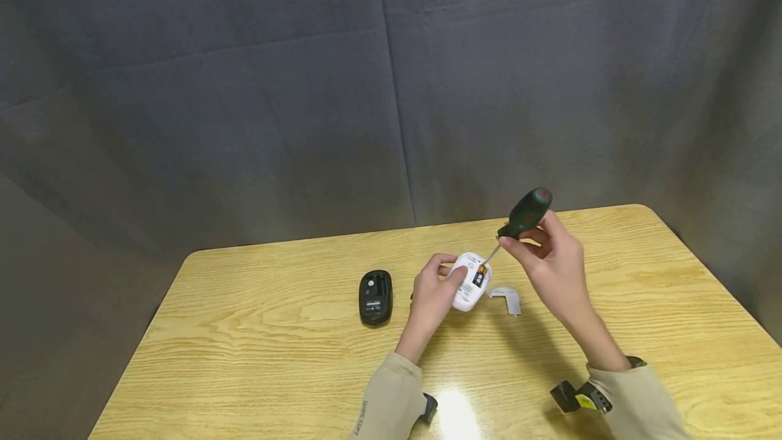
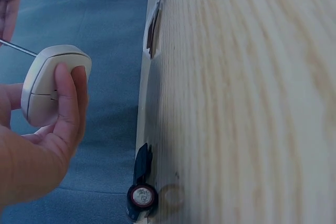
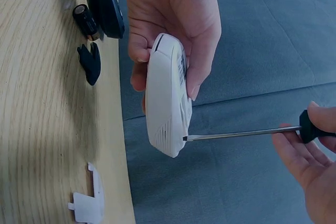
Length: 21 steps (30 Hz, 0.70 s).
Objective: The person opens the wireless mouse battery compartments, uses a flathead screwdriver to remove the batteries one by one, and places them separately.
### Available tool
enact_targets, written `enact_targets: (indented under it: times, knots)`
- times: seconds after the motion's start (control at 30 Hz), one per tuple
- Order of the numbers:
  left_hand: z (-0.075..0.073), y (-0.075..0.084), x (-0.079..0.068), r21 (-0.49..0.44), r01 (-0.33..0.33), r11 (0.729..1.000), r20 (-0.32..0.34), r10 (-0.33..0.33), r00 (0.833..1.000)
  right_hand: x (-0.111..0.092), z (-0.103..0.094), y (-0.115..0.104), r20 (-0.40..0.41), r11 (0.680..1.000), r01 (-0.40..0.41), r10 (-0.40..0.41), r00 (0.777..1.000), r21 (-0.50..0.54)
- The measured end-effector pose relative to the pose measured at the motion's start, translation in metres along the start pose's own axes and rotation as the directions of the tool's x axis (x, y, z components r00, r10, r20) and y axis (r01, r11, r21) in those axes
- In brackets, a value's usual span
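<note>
My left hand (image 1: pixel 431 296) holds a white computer mouse (image 1: pixel 466 300), its underside facing up in the head view and its battery bay uncovered. A battery (image 1: pixel 481 273) shows inside that bay. With its fingertips my right hand (image 1: pixel 561 273) grips a screwdriver (image 1: pixel 528 213) by the front of the dark green handle. The metal shaft (image 3: pixel 241 134) slants down to the bay, its flat tip right at the mouse's underside. Both hands are above the table in the wrist views. A white L-shaped battery cover (image 1: pixel 512 300) lies on the table below the mouse.
A black mouse (image 1: pixel 375 299) rests upside down on the wooden table (image 1: pixel 263 345), left of my hands, its battery bay uncovered. Beside it are a loose battery (image 3: pixel 85 22) and a small black cover-like piece (image 3: pixel 90 64). A grey curtain (image 1: pixel 293 121) hangs behind the table.
</note>
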<state>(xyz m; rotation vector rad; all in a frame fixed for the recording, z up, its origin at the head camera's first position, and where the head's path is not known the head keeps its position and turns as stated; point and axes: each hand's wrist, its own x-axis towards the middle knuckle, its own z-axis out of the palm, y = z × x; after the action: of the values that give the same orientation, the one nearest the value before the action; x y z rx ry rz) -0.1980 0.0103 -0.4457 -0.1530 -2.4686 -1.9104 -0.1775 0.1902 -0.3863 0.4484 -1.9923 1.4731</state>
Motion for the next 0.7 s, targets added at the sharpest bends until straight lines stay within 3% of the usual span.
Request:
enact_targets:
  times: [0.17, 0.3, 0.57, 0.7]
  knots:
    - [0.0007, 0.0002, 0.0001, 0.000, 0.012, 1.000, -0.005, -0.012, 1.000, -0.0003, 0.0030, -0.0034, 0.054, 0.994, 0.107, -0.105, 0.993, -0.036]
    - [0.0015, 0.0004, 0.0006, -0.004, 0.017, 1.000, -0.024, -0.017, 1.000, -0.0007, 0.0038, -0.0043, 0.071, 0.989, 0.138, -0.134, 0.988, -0.049]
    - [0.0020, -0.0025, 0.0020, -0.034, 0.009, 0.999, -0.047, -0.011, 0.999, -0.0010, 0.0030, -0.0015, 0.047, 0.990, 0.134, -0.131, 0.990, -0.049]
    - [0.0011, -0.0027, 0.0017, -0.035, 0.014, 0.999, -0.040, -0.015, 0.999, -0.0021, 0.0046, 0.0013, 0.031, 0.997, 0.052, -0.051, 0.998, -0.054]
